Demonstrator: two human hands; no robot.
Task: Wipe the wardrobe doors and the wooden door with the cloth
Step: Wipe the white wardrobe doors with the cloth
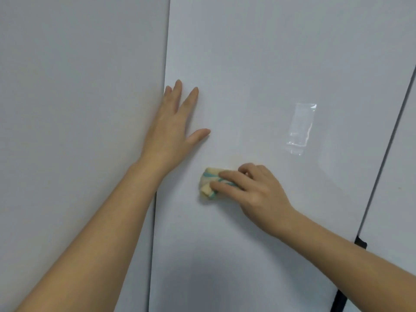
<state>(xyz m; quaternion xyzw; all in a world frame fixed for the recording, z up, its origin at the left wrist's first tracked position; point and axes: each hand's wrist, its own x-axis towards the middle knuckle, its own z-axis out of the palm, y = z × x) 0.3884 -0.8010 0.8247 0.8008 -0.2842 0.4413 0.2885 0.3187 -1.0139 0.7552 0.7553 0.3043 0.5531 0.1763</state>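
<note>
A white wardrobe door [258, 64] fills the middle of the view. My left hand [173, 127] lies flat on it near its left edge, fingers spread and straight. My right hand [252, 190] presses a small bunched yellow cloth with teal stripes [208, 183] against the same door, lower and to the right of the left hand. Its fingers curl over the cloth. Another white door panel [78, 109] stands to the left, past a narrow gap. No wooden door is in view.
A clear piece of plastic film [300, 128] sticks to the middle door at the right. A dark gap [387, 140] separates this door from a further panel at the far right, with a black fitting [360, 242] low on it.
</note>
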